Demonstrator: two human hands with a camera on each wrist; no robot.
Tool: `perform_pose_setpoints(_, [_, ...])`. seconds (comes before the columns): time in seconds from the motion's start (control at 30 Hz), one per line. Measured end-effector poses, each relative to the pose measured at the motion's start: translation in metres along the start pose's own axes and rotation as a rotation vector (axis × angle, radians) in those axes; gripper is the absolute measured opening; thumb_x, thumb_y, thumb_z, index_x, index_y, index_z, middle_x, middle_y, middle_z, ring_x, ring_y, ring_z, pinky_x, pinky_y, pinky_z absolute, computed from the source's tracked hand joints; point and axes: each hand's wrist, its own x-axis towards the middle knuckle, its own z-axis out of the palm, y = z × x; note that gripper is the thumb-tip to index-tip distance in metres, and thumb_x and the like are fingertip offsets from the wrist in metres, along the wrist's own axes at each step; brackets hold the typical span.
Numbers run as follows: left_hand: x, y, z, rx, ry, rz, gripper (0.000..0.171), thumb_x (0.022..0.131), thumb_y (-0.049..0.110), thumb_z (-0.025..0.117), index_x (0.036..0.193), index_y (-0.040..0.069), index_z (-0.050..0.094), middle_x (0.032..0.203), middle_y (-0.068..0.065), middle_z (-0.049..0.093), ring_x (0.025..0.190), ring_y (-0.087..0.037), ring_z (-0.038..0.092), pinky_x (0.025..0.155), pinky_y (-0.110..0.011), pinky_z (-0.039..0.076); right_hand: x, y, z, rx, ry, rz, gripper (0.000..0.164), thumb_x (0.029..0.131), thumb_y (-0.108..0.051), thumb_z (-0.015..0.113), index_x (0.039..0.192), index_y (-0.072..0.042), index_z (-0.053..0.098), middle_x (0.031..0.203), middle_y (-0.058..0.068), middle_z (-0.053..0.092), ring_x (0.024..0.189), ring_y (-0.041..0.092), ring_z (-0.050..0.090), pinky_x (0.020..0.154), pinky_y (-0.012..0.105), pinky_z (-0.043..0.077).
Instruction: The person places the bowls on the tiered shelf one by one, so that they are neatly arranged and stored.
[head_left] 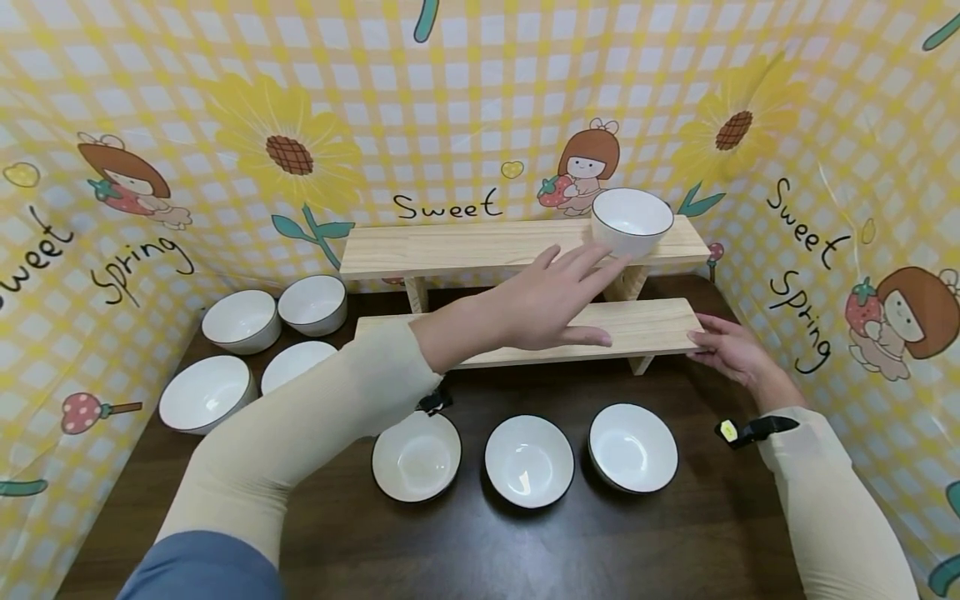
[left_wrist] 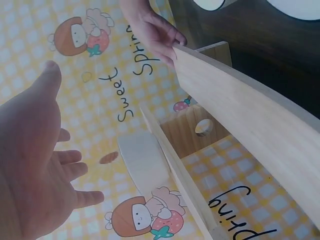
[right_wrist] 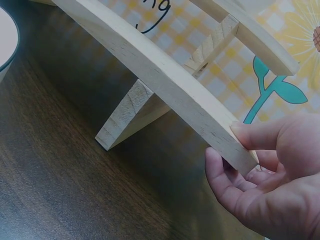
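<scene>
A two-tier wooden shelf [head_left: 427,250] stands at the back of the table. One white bowl with a dark rim [head_left: 633,218] sits upright on the right part of its top board. My left hand [head_left: 543,296], fingers spread, hovers in front of that bowl and over the lower board. In the left wrist view a gap separates the left hand [left_wrist: 37,170] from the bowl [left_wrist: 145,160]. My right hand [head_left: 731,350] grips the right end of the lower board [head_left: 637,325]. The right wrist view shows its thumb on top and its fingers [right_wrist: 217,172] underneath.
Before the shelf, three white bowls stand in a row: left [head_left: 417,458], middle [head_left: 529,461] and right [head_left: 633,448]. Several more bowls [head_left: 240,321] are grouped at the left, one partly behind my left sleeve. Patterned yellow checked cloth [head_left: 465,108] encloses the dark wooden table [head_left: 525,550].
</scene>
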Motion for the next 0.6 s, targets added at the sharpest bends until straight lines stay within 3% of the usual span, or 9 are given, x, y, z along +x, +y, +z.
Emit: perform_pose_setpoints(0.6, [-0.048,0.002,0.014,-0.012,-0.043,0.018,0.09,0.098,0.066,0.049,0.163,0.01,0.021,0.168,-0.015,0.015,0.156,-0.028,0.008,0.122,-0.057,0.009,0.001,0.002,-0.001,0.016,0.0,0.001,0.074,0.105,-0.004,0.051,0.16,0.006,0.002,0.15,0.033,0.019,0.089,0.002,0.058,0.077,0.023,0.054])
